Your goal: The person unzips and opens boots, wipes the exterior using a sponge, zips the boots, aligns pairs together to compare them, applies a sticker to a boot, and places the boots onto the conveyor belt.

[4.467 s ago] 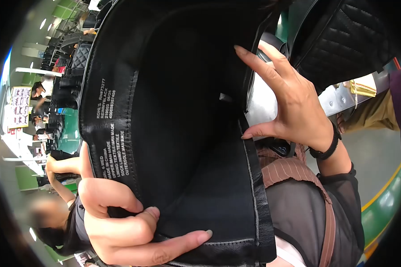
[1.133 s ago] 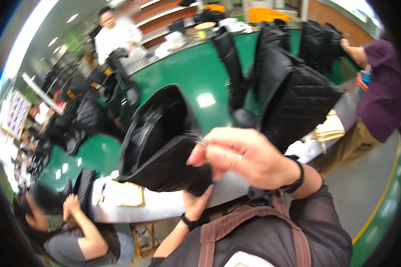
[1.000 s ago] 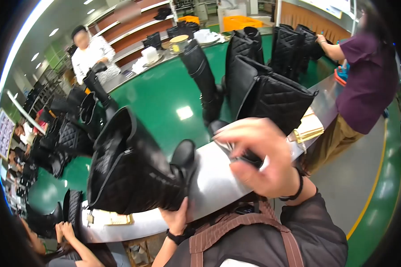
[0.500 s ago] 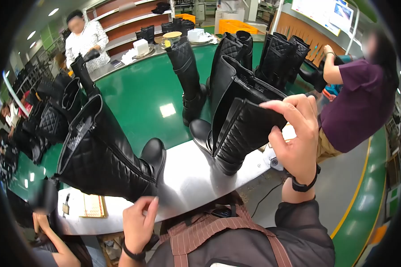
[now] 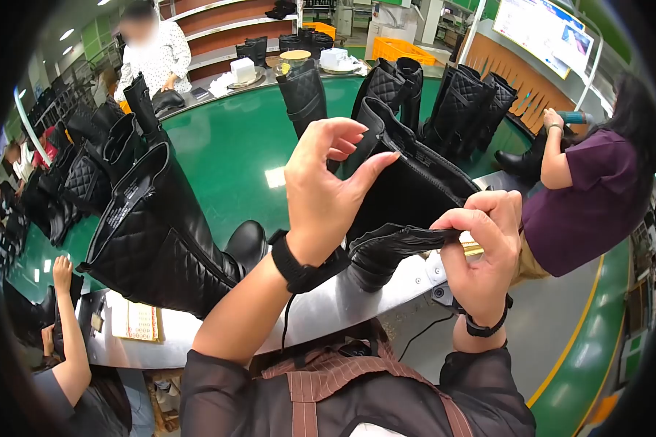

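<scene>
A tall black quilted boot stands in front of me with its shaft spread open along the side, showing the dark lining. My right hand pinches the upper edge of its folded-out shaft panel. My left hand is raised at the left side of the boot's opening, thumb and fingers apart, with nothing visible in it. It hides part of the boot's front and foot. To the left, a second tall boot leans on the metal edge, its zipper facing me and printed text inside its top.
The green table has a metal edge. More boots stand at its far side, others crowd the left. A paper booklet lies at the near left. Co-workers are at left, far left and right, one in a purple shirt.
My left hand has risen from the near metal edge to the boot's opening. The boot's side has been opened outward, its panel now pulled down toward me by my right hand.
</scene>
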Available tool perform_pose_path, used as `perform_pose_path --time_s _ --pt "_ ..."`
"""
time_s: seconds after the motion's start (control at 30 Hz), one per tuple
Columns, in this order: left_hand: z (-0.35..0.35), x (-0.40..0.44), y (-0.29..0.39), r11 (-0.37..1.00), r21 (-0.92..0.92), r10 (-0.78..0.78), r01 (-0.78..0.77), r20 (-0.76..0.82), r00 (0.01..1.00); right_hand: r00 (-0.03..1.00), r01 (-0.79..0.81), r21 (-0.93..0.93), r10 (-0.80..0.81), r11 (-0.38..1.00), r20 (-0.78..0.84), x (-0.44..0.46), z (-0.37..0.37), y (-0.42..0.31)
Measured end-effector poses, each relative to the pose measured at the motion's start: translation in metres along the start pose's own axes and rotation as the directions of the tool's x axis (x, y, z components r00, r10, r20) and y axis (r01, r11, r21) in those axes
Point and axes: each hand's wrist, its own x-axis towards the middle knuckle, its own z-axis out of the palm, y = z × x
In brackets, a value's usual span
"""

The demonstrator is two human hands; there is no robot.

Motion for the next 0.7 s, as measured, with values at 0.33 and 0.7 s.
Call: perform_pose_path --time_s 0.33,0.7 --pt "0.007 0.006 -0.001 0.999 0.042 -0.01 0.009 0.014 1.0 1.0 -0.018 0.009 0.018 1.0 -0.021 0.001 0.004 0.001" --pt "-0.018 0.011 0.006 0.836 -0.17 -0.465 0.522 0.286 0.838 0.999 -0.029 0.037 0.031 0.999 -0.034 -0.003 0.006 0.003"
